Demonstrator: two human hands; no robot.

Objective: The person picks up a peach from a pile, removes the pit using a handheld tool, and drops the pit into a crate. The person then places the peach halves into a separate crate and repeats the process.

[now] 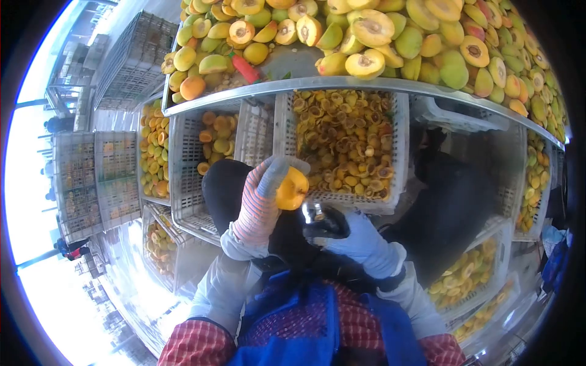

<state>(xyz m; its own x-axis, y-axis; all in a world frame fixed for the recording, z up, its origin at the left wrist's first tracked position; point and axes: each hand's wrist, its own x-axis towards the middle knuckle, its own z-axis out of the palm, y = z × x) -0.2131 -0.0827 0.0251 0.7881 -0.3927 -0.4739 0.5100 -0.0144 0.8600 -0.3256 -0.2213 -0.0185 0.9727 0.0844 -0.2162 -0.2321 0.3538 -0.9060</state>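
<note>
My left hand (259,198), in a striped knit glove, is closed round a yellow peach (292,189) and holds it up in front of my lap. Just right of the peach is a shiny metal tool (313,212), gripped in my right hand (357,241). That hand wears a pale blue glove with dark fingertips. The tool's metal end points toward the peach, close to its lower side; its handle is hidden in my fingers. Beyond both hands stands a white crate (401,146) of hollowed peach pieces (345,140).
A metal-edged table (293,64) heaped with peach halves (372,27) spans the far side. On it lies a red-handled object (245,69). Crates of peaches stand left (155,152) and right (467,271) of my legs. Stacked crates (97,183) rise farther left.
</note>
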